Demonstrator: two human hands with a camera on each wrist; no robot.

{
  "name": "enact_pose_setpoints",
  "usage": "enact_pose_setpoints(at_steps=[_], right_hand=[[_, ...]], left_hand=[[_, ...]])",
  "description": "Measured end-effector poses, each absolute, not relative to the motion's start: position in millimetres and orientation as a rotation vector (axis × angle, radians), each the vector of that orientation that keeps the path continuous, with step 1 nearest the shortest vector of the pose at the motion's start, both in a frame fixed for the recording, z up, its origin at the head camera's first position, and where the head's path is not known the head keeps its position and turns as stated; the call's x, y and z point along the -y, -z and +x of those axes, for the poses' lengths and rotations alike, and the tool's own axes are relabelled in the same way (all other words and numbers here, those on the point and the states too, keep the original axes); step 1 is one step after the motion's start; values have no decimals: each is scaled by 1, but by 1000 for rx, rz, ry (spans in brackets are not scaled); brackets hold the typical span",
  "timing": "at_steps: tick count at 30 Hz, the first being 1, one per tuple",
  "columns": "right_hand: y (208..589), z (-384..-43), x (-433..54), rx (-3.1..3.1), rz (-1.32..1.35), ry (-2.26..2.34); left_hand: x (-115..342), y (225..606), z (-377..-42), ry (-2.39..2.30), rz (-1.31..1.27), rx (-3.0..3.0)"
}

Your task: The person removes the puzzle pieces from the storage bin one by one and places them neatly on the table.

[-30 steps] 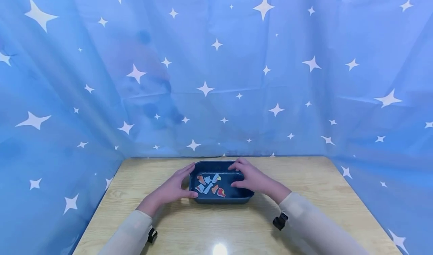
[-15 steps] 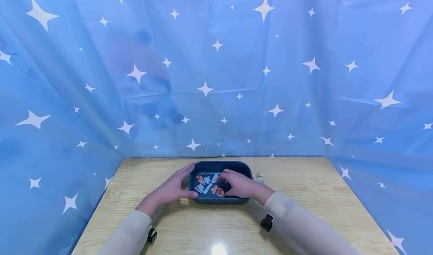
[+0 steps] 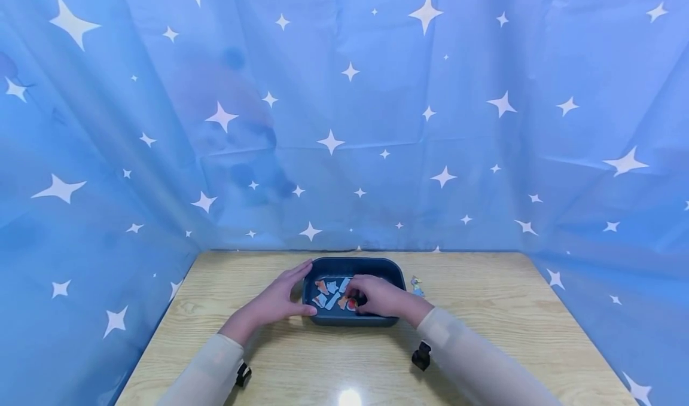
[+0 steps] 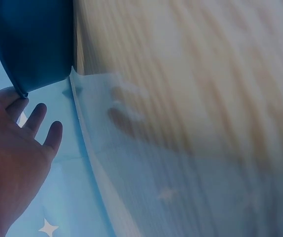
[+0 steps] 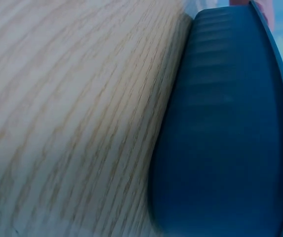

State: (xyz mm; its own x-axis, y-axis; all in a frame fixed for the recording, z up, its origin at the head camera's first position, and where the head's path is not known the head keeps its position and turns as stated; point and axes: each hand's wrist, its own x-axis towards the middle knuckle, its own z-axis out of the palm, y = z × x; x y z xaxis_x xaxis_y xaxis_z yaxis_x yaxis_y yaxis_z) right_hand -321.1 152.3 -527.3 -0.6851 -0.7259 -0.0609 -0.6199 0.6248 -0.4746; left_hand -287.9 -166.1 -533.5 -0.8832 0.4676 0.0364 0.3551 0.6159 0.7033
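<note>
A dark blue rectangular bin [image 3: 344, 320] stands near the table's back edge, with several small flat printed cut-out pieces inside, white, light blue and orange. My left hand [image 3: 277, 301] spans its left end, thumb on the near rim and fingers at the far corner; in the left wrist view those fingers [image 4: 35, 118] are spread and relaxed. My right hand [image 3: 379, 296] reaches in over the right side, fingers bent. Between thumb and fingertip it pinches a small red-and-yellow cut-out piece [image 3: 352, 304], partly hidden. The right wrist view shows just the bin's outer wall [image 5: 225, 123].
Right of the bin, a blue-and-yellow cut-out piece [image 3: 417, 285] lies on the wooden table [image 3: 312, 370]. A blue curtain with white stars [image 3: 344, 113] hangs behind and at both sides. Each wrist carries a small black camera [image 3: 421, 356].
My right hand has moved left and down inside the bin, and its thumb and fingers have closed in on the red-and-yellow piece. The piece right of the bin has come into sight. My left hand stays put.
</note>
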Motion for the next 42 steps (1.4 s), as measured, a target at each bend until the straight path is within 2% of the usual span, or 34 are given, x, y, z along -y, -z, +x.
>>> enact_pose_setpoints(at_steps=[25, 42], right_hand=[[523, -318, -150, -2693, -1041, 462], [516, -320, -162, -2704, -939, 675]], left_hand=[[168, 538, -292, -1090, 726, -2703], [169, 538, -291, -1081, 722, -2707]])
